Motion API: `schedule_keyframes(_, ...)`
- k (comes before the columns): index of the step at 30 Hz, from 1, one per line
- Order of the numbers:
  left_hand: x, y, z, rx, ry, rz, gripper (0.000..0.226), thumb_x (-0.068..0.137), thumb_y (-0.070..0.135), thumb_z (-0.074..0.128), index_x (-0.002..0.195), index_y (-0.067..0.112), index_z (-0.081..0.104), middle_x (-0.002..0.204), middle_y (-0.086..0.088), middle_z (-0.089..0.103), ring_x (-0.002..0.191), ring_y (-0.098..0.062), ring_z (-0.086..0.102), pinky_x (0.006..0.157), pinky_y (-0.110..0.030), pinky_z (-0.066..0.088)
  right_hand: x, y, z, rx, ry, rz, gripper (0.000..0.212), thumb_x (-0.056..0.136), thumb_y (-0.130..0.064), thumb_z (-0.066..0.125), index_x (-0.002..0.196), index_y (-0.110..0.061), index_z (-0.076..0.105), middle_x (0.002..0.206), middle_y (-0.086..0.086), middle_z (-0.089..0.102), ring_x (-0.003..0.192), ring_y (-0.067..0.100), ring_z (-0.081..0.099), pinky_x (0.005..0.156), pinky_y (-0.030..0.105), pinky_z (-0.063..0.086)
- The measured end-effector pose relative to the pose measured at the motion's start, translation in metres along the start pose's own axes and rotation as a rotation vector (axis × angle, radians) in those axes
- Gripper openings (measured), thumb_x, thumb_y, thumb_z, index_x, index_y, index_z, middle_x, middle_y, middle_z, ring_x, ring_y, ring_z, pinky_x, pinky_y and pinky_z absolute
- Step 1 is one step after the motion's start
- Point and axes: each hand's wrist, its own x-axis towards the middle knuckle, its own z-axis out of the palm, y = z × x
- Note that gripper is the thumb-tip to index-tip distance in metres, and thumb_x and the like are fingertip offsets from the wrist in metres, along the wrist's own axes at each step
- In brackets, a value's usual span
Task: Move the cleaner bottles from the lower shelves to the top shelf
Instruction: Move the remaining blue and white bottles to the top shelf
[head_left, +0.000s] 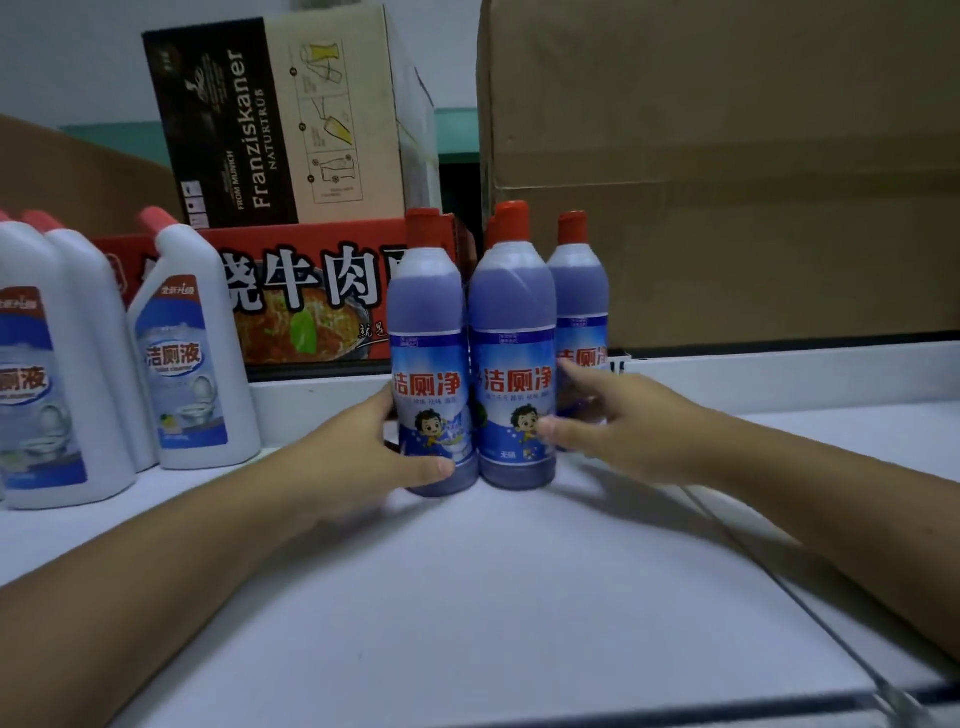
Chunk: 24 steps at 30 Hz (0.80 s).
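Purple cleaner bottles (579, 291) stood upright, bunched on the white shelf (519, 597), with the left hand (363, 441) fingers wrapped round the front-left bottle (431, 358) and the right hand (623, 421) fingers gripping the front-right bottle (514, 332), seemingly squaring them into a tight group.

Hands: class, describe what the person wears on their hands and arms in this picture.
Nothing worn shows. The left hand and right hand are bare, with no gloves, rings, watch or bracelet, and no sleeve comes into view.
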Motion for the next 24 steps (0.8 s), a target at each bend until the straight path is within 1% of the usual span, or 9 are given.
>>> schedule_keyframes(4,-0.021,0.02,-0.023,0.234,0.216,-0.043,0.088,0.064,0.056,0.071,0.14,0.027,0.04,0.139,0.004,0.05,0.117,-0.019,0.053,0.097,-0.039,0.045,-0.012,-0.009,-0.036,-0.046,0.173,0.01,0.036,0.087,-0.037,0.061,0.119,-0.022,0.06,0.104,-0.002,0.068,0.088,0.016,0.066,0.077,0.033,0.055)
schedule_keyframes(7,-0.049,0.033,-0.022,0.133,0.609,0.244,0.03,0.08,0.048,0.063,0.106,0.032,0.064,0.096,0.008,0.067,0.092,-0.013,0.061,0.081,-0.034,0.048,-0.055,-0.009,-0.059,0.021,0.224,-0.048,0.025,0.087,-0.031,0.061,0.108,-0.018,0.067,0.087,0.003,0.071,0.071,0.015,0.066,0.064,0.027,0.057)
schedule_keyframes(8,-0.062,0.037,-0.013,0.063,0.625,0.289,0.035,0.077,0.056,0.058,0.101,0.032,0.066,0.084,0.015,0.069,0.078,-0.005,0.063,0.073,-0.031,0.048,-0.077,-0.005,-0.063,0.019,0.232,-0.084,0.019,0.088,-0.028,0.061,0.1,-0.017,0.069,0.077,0.001,0.07,0.063,0.011,0.063,0.057,0.022,0.054)
schedule_keyframes(11,-0.095,0.036,0.044,-0.016,0.473,0.271,0.103,0.049,0.094,0.04,0.113,0.017,0.065,0.059,0.005,0.069,0.05,0.004,0.057,0.056,-0.024,0.043,-0.142,0.02,-0.074,-0.046,0.293,-0.196,0.011,0.087,-0.026,0.062,0.085,-0.019,0.07,0.06,-0.002,0.064,0.054,0.012,0.058,0.055,0.026,0.048)
schedule_keyframes(15,-0.159,0.071,0.168,0.007,0.336,0.745,0.016,0.088,0.035,0.055,0.089,0.025,0.067,0.07,0.011,0.061,0.063,0.002,0.052,0.062,-0.014,0.04,-0.22,0.056,-0.078,-0.066,0.509,-0.393,0.014,0.086,-0.014,0.06,0.079,-0.005,0.07,0.06,0.004,0.064,0.051,0.012,0.053,0.049,0.021,0.043)
schedule_keyframes(17,-0.17,0.081,0.219,-0.116,0.346,0.832,0.013,0.083,0.016,0.057,0.077,0.02,0.068,0.065,0.009,0.059,0.06,-0.006,0.055,0.059,-0.018,0.043,-0.255,0.078,-0.069,-0.068,0.557,-0.444,0.016,0.084,-0.008,0.06,0.073,-0.001,0.07,0.06,-0.002,0.059,0.05,0.003,0.048,0.05,0.013,0.038)
schedule_keyframes(20,-0.155,0.066,0.291,-0.322,0.13,0.427,0.013,0.08,0.024,0.059,0.074,0.031,0.069,0.072,0.008,0.066,0.061,-0.007,0.06,0.057,-0.025,0.05,-0.28,0.135,-0.05,-0.044,0.496,-0.242,0.018,0.083,-0.015,0.06,0.071,-0.007,0.071,0.056,-0.002,0.06,0.051,0.002,0.048,0.053,0.011,0.037)
schedule_keyframes(22,-0.141,0.045,0.34,-0.346,-0.065,0.1,0.031,0.083,0.015,0.063,0.067,0.041,0.068,0.066,0.013,0.066,0.062,-0.003,0.06,0.062,-0.028,0.05,-0.284,0.189,-0.031,-0.005,0.372,0.158,0.012,0.083,-0.021,0.061,0.077,-0.018,0.07,0.065,-0.001,0.066,0.058,0.003,0.056,0.057,0.018,0.042)
schedule_keyframes(24,-0.131,0.024,0.385,-0.211,-0.184,-0.041,0.037,0.086,0.008,0.06,0.069,0.04,0.066,0.073,0.012,0.067,0.074,-0.011,0.062,0.073,-0.031,0.05,-0.29,0.244,-0.003,-0.049,0.174,0.578,0.009,0.084,-0.029,0.059,0.088,-0.025,0.067,0.084,0.0,0.07,0.078,0.016,0.064,0.068,0.026,0.047)
